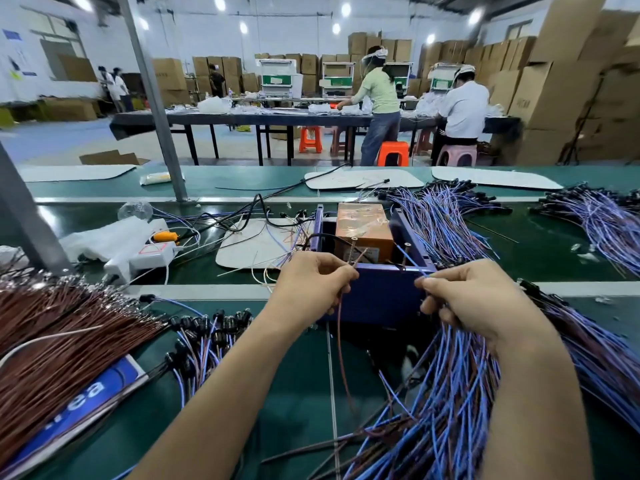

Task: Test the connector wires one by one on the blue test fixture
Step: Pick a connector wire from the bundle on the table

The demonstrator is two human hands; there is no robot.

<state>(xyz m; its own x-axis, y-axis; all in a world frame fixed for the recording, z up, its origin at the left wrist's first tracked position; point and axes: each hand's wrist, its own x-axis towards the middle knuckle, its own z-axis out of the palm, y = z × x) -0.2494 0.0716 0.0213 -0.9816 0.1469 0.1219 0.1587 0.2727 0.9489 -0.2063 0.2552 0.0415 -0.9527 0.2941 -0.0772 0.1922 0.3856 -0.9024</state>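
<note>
Left hand pinches a thin brown wire beside the blue box-shaped test fixture on the green desk. Right hand grips a bundle of thin blue wires.

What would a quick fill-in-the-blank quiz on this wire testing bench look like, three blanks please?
The right hand grips a bundle of blue wires; the single wire pinched by the left hand is ____.
The brown wire pile lies on the person's ____ side.
The blue test fixture stands on a ____ belt.
Missing words: brown; left; green.
</note>
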